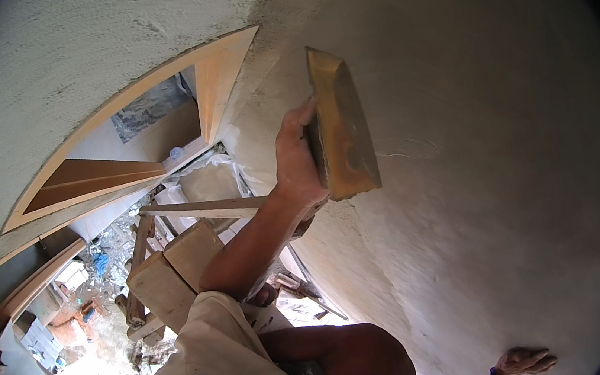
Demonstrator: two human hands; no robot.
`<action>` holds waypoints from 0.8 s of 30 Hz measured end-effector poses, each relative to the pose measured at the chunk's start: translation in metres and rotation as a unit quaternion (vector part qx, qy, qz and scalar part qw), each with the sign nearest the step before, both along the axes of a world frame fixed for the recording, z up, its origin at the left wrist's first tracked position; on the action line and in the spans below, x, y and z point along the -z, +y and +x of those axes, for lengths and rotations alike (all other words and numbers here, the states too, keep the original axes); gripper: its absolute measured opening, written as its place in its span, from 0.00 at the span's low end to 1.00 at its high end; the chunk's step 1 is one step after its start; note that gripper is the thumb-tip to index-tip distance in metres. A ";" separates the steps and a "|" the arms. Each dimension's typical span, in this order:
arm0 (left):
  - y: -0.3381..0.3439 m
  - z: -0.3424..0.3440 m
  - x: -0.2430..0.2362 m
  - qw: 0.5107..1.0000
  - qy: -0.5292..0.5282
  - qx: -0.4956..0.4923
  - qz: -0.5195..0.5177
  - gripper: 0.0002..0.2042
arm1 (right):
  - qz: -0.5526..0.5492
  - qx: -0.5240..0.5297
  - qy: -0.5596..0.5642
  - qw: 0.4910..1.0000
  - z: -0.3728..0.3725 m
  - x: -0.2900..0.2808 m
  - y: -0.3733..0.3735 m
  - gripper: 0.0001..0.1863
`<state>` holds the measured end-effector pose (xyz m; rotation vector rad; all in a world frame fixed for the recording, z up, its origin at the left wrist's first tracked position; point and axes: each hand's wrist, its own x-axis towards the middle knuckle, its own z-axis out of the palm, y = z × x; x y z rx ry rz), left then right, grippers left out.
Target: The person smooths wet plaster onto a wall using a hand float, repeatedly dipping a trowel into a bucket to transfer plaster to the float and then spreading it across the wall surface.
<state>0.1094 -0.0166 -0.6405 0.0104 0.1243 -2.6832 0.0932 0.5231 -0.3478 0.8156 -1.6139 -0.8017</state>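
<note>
The worker's left hand (296,159) grips a yellowish float (345,129), the empty-looking right hand (525,361) lies with fingers outstretched against the wall (479,240), whose surface between them looks largely smoothed, though faint marks (415,151) right of the float seem unfinished.

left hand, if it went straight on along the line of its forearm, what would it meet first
Past the yellowish float that the left hand grips, probably the plastered wall; whether the float already touches it is unclear.
</note>
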 end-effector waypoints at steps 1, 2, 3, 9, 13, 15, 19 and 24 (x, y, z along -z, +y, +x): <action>-0.001 0.005 0.005 0.997 -0.063 -0.019 -0.045 0.19 | -0.005 0.008 0.007 1.000 0.001 0.002 -0.003 0.35; -0.002 0.010 0.000 0.988 -0.123 -0.040 -0.089 0.19 | -0.012 0.016 0.001 1.000 0.002 0.004 0.001 0.34; -0.005 0.014 -0.002 0.972 -0.183 -0.059 -0.132 0.19 | -0.019 0.025 -0.004 0.999 0.004 0.006 0.006 0.33; -0.047 -0.006 0.075 0.518 -0.343 -0.324 -0.713 0.26 | -0.009 0.014 -0.006 1.000 0.005 0.007 -0.011 0.31; -0.063 -0.029 0.081 0.474 -0.353 -0.361 -0.721 0.25 | -0.027 0.026 -0.010 0.999 0.002 0.010 -0.002 0.32; -0.062 -0.044 0.058 0.472 -0.331 -0.382 -0.722 0.25 | -0.019 0.025 -0.014 0.999 0.003 0.010 -0.004 0.33; -0.058 -0.069 0.014 0.464 -0.322 -0.409 -0.717 0.24 | -0.022 0.031 -0.012 0.999 0.003 0.009 0.001 0.34; -0.073 -0.094 0.001 0.419 -0.346 -0.460 -0.702 0.25 | -0.025 0.033 -0.010 0.999 0.001 0.009 0.011 0.34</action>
